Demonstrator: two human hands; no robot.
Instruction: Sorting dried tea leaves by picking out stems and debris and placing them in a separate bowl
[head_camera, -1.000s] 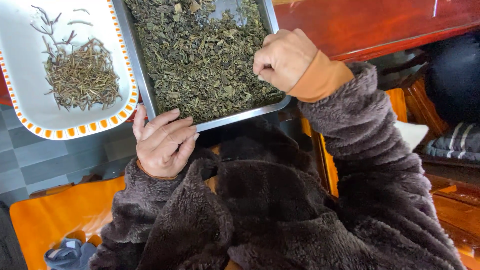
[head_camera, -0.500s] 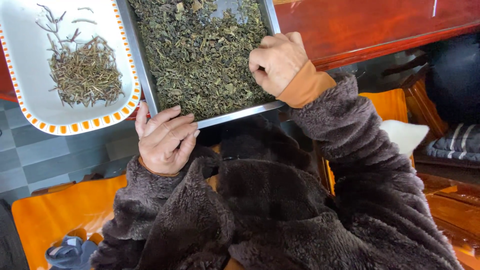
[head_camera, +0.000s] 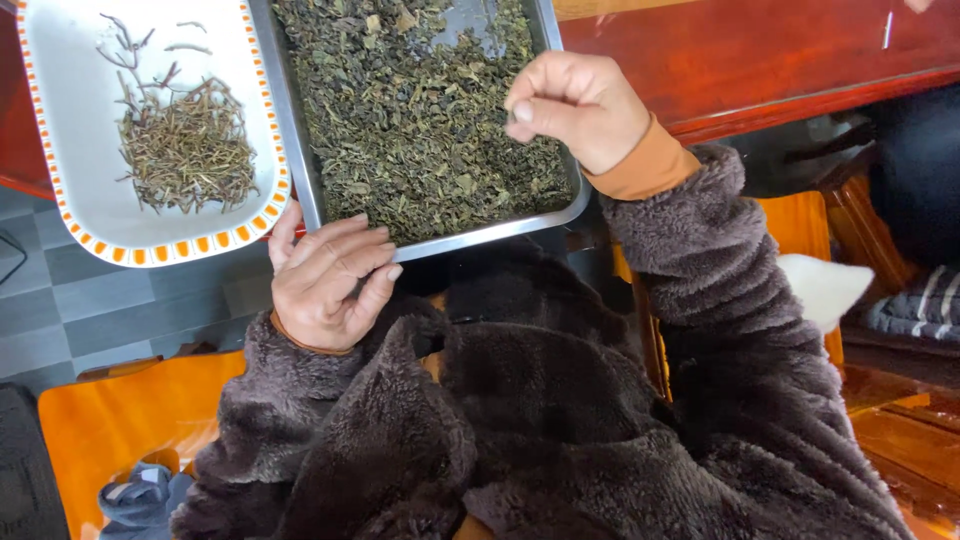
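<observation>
A metal tray (head_camera: 300, 150) holds a thick layer of dried green tea leaves (head_camera: 410, 110). My right hand (head_camera: 580, 105) hovers over the tray's right side with fingers curled and pinched together; whatever is between the fingertips is too small to see. My left hand (head_camera: 325, 280) rests at the tray's near edge, fingers loosely spread, thumb by the tray's corner. To the left lies a white plate with an orange checked rim (head_camera: 60, 180), holding a small pile of thin tea stems (head_camera: 185, 150).
Tray and plate overhang the edge of a red-brown wooden table (head_camera: 760, 70). Below are my brown fleece sleeves, an orange seat (head_camera: 110, 420), grey floor tiles (head_camera: 90, 300), and a wooden chair with a striped cushion (head_camera: 915, 310) at right.
My right hand has shifted slightly left over the leaves and turned, showing pinched fingertips. My left hand stays at the tray's near edge.
</observation>
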